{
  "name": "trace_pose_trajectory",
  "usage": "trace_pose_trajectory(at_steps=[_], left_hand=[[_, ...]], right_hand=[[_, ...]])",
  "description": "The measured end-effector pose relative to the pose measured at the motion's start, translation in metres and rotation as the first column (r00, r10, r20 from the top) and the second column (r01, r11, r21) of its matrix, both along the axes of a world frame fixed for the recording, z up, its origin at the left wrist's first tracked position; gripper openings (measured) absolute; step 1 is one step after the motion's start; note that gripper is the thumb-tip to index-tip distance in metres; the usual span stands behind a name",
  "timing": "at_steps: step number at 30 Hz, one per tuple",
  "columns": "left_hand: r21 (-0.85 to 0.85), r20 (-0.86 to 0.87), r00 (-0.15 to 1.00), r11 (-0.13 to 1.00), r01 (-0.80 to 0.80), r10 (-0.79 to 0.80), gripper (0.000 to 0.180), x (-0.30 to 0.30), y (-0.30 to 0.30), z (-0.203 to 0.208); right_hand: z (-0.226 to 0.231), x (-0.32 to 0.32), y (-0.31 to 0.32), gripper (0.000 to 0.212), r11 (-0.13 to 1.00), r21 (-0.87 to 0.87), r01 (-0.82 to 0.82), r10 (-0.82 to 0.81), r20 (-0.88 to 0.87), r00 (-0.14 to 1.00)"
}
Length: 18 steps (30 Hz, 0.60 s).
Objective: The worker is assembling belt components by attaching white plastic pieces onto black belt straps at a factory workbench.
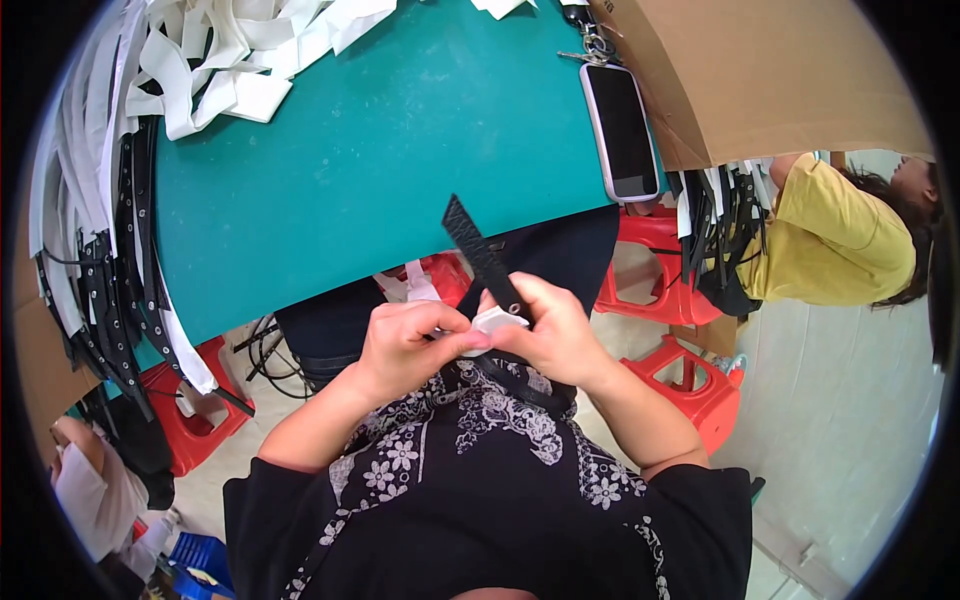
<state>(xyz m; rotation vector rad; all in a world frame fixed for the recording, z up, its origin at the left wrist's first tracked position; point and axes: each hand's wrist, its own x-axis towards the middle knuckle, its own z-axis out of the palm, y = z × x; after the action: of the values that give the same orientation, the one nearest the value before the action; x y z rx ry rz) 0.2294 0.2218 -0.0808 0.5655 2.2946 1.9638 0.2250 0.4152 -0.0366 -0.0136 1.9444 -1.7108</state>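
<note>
In front of my body, just off the table's near edge, I hold a black belt [475, 243] with a pointed-looking end sticking up and a metal eyelet near my fingers. A small white strip [498, 320] lies around or against it; which, I cannot tell. My right hand [556, 328] is closed on the belt, thumb pressing the white strip. My left hand [412, 343] pinches the white strip from the other side, thumb tip close to the right thumb. Part of the belt hangs below the hands against my patterned black top.
The green table [380, 170] carries a heap of white strips [225, 60], a phone [622, 130] and keys [597, 45]. Eyeletted black belts with white strips [120, 260] hang over its left side. A cardboard box [780, 80], red stools [690, 390] and a person in yellow [835, 235] are at right.
</note>
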Motion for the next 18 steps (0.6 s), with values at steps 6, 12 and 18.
trace_pose_trajectory(at_steps=[6, 12, 18], left_hand=[[0.001, -0.078, 0.997, 1.000, -0.021, 0.021, 0.010, -0.009, -0.012, 0.000], [-0.023, -0.211, 0.977, 1.000, -0.017, 0.012, 0.007, -0.007, -0.010, 0.003], [0.094, -0.179, 0.982, 0.995, -0.039, 0.055, 0.005, -0.004, -0.005, 0.000]], right_hand=[[0.026, -0.005, 0.030, 0.028, 0.993, 0.120, 0.009, 0.016, -0.204, 0.979], [0.045, -0.011, 0.024, 0.025, 0.934, 0.352, -0.052, 0.133, -0.210, 0.969], [0.037, -0.012, 0.006, 0.031, 0.980, 0.187, -0.060, 0.099, -0.205, 0.974]])
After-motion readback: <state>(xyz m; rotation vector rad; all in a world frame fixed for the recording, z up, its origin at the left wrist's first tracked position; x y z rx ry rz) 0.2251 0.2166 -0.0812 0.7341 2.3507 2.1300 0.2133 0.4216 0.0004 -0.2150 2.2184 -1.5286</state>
